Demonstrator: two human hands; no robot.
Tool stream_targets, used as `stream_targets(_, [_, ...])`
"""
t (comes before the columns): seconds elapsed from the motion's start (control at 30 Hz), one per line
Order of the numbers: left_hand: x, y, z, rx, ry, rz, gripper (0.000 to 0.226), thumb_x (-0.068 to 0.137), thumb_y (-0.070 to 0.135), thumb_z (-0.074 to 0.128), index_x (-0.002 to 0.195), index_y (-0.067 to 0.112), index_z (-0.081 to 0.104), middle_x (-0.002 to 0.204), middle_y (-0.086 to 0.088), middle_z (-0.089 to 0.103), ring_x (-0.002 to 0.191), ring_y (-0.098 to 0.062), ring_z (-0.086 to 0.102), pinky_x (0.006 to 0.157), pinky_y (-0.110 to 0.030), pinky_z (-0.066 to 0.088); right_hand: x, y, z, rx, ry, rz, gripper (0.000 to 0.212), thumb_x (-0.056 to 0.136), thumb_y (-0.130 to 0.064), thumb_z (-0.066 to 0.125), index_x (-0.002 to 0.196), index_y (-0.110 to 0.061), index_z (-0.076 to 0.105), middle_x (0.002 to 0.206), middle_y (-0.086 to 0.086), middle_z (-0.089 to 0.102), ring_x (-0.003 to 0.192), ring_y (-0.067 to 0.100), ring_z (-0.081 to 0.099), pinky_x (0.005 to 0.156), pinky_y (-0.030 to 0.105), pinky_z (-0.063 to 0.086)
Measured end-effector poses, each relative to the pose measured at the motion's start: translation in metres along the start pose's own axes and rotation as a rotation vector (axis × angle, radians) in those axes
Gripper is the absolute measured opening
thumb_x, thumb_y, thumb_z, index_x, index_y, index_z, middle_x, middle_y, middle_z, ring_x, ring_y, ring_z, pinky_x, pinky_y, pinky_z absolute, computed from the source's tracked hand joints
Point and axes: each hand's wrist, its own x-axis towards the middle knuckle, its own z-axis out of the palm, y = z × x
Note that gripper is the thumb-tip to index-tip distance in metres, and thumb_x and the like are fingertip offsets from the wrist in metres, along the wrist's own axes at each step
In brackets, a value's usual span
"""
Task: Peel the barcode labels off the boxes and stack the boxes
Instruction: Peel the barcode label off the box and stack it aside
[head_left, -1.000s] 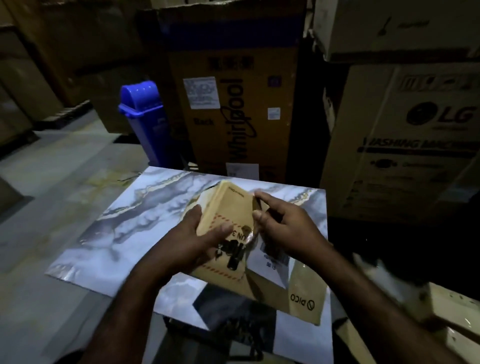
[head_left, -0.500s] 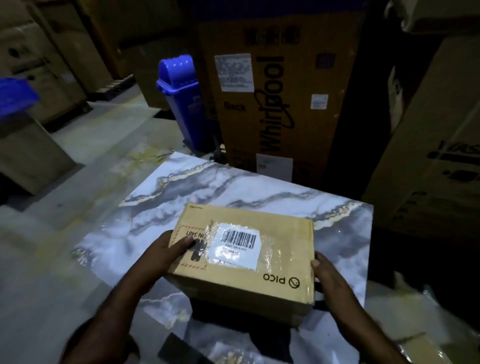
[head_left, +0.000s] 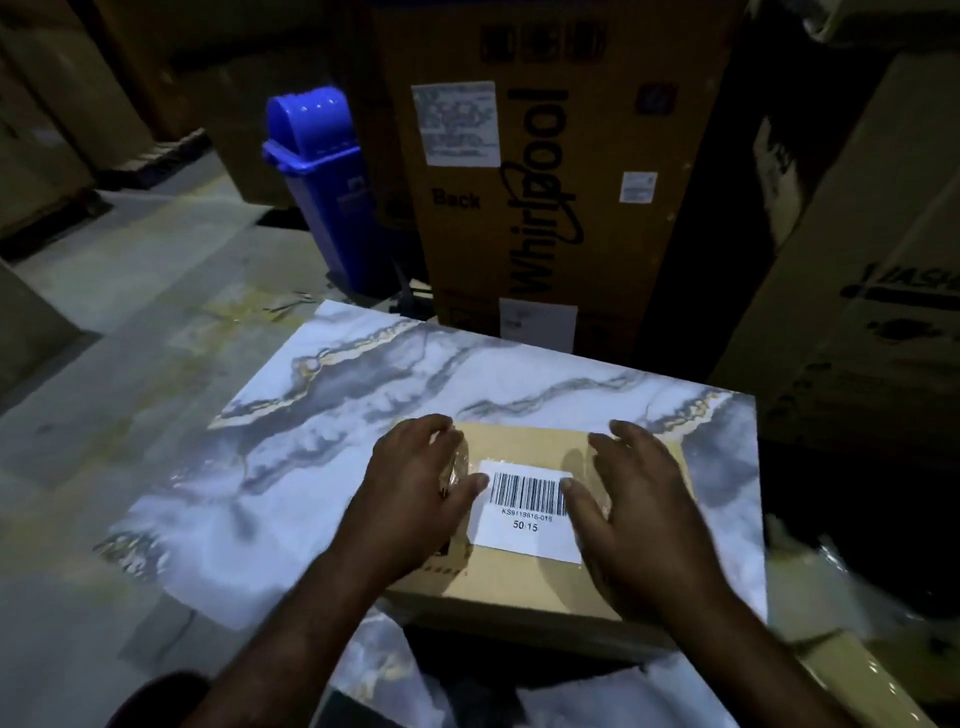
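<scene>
The box now lies flat at the near right of the marble tabletop — set down, label up. The left hand and right hand rest open on it, gripping nothing — peeling can begin.

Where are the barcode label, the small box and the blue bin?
barcode label (head_left: 525, 512): head view, on the white area under the bars.
small box (head_left: 524, 439): head view, on its bare top face behind the label.
blue bin (head_left: 332, 202): head view, on its front wall.
</scene>
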Motion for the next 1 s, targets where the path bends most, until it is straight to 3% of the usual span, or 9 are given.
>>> stream_targets(0.07, [0.002,-0.006,0.005,0.008,0.019,0.069,0.046,0.086,0.051,0.056,0.114,0.015,0.064,0.125,0.0,0.056,0.116,-0.019,0.043,0.102,-0.04,0.039,-0.002,-0.009,0.013,-0.046,0.012,0.021,0.059,0.088,-0.052,0.039,0.128,-0.014,0.058,0.146,0.006,0.045,0.138,0.022,0.031,0.114,0.041,0.033])
stream_targets(0.17, [0.002,-0.016,0.016,-0.044,0.067,0.101,0.042,0.085,0.049,0.053,0.107,0.016,0.068,0.118,0.0,0.061,0.112,-0.022,0.05,0.099,-0.036,0.032,-0.006,-0.01,0.025,-0.142,0.07,-0.048,0.046,0.088,-0.039,0.049,0.119,-0.008,0.063,0.132,0.011,0.056,0.128,0.025,0.042,0.109,0.042,0.04])
stream_targets(0.37, [0.009,-0.017,0.021,-0.151,0.133,0.067,0.031,0.081,0.044,0.052,0.093,0.023,0.072,0.107,0.005,0.065,0.102,-0.021,0.058,0.092,-0.042,0.038,-0.006,-0.013,0.023,-0.121,0.14,-0.041,0.029,0.084,-0.024,0.062,0.108,-0.009,0.067,0.121,0.006,0.06,0.12,0.022,0.05,0.102,0.027,0.036])
stream_targets(0.53, [0.016,-0.013,0.017,-0.143,0.091,0.007,0.01,0.081,0.035,0.058,0.084,0.032,0.067,0.097,0.015,0.061,0.098,-0.014,0.052,0.09,-0.038,0.03,-0.006,-0.014,0.023,-0.1,0.16,-0.048,0.02,0.083,-0.022,0.065,0.1,-0.011,0.067,0.114,0.004,0.061,0.115,0.018,0.052,0.098,0.014,0.031])
stream_targets(0.63, [0.014,-0.007,0.011,-0.132,0.069,-0.039,0.004,0.086,0.03,0.064,0.088,0.033,0.064,0.091,0.016,0.061,0.098,-0.016,0.054,0.09,-0.034,0.025,-0.006,-0.011,0.022,-0.067,0.163,-0.067,0.021,0.084,-0.024,0.064,0.101,-0.012,0.066,0.112,0.002,0.061,0.113,0.018,0.052,0.097,0.017,0.034])
stream_targets(0.8, [0.014,0.01,0.0,-0.135,-0.004,-0.231,0.032,0.092,0.028,0.062,0.122,0.036,0.055,0.09,0.017,0.066,0.104,-0.01,0.058,0.081,-0.032,0.021,-0.003,-0.009,0.022,-0.093,0.131,-0.054,0.029,0.086,-0.033,0.06,0.109,-0.016,0.066,0.116,-0.001,0.058,0.111,0.016,0.05,0.098,0.03,0.04])
stream_targets(0.9, [0.019,0.015,-0.005,-0.21,-0.041,-0.27,0.026,0.094,0.019,0.057,0.115,0.035,0.058,0.081,0.017,0.069,0.097,-0.005,0.063,0.088,-0.034,0.028,-0.001,-0.007,0.02,-0.087,0.117,-0.093,0.02,0.086,-0.033,0.058,0.101,-0.021,0.066,0.11,-0.004,0.059,0.108,0.016,0.051,0.097,0.034,0.04])
stream_targets(1.0, [0.018,0.014,-0.005,-0.362,-0.074,-0.303,0.021,0.093,0.021,0.062,0.1,0.04,0.058,0.078,0.02,0.068,0.085,0.003,0.064,0.1,-0.045,0.038,0.0,-0.004,0.019,-0.057,0.113,-0.114,0.017,0.086,-0.035,0.055,0.096,-0.024,0.064,0.107,-0.007,0.058,0.105,0.017,0.053,0.097,0.035,0.039])
